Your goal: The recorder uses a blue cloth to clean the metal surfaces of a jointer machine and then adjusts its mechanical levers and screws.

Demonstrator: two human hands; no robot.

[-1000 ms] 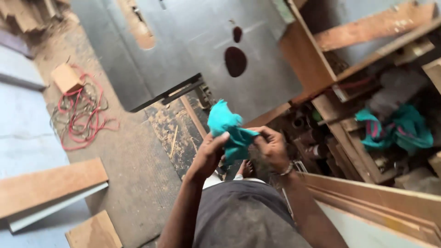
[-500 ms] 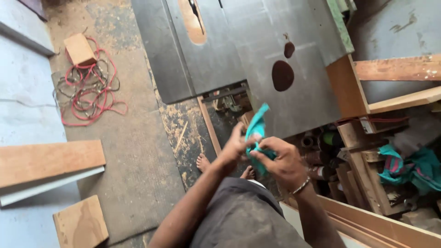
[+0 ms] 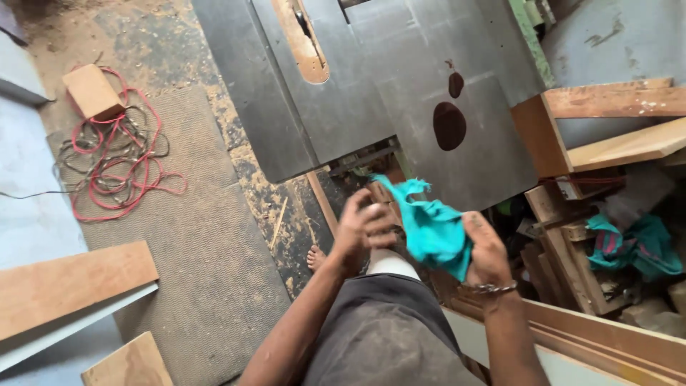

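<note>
A teal cloth [image 3: 429, 227] hangs bunched in my right hand [image 3: 486, 249], which is closed on its lower right part. My left hand [image 3: 362, 230] is just left of the cloth with its fingers spread and curled, holding nothing. Both hands hover above my raised knee in grey shorts [image 3: 386, 336]. Behind them lies the grey metal table of a saw bench [image 3: 371, 93] with two dark stains and a slot in its top.
Red and grey cable [image 3: 118, 161] coils on the floor mat at left beside a small wooden block [image 3: 91, 91]. Wooden boards [image 3: 68, 282] lie at lower left. Planks, scrap wood and another teal cloth [image 3: 636, 246] crowd the right side.
The view has swung left and down. My left hand has come off the cloth and opened; my right hand still holds the cloth, which now hangs more spread out.
</note>
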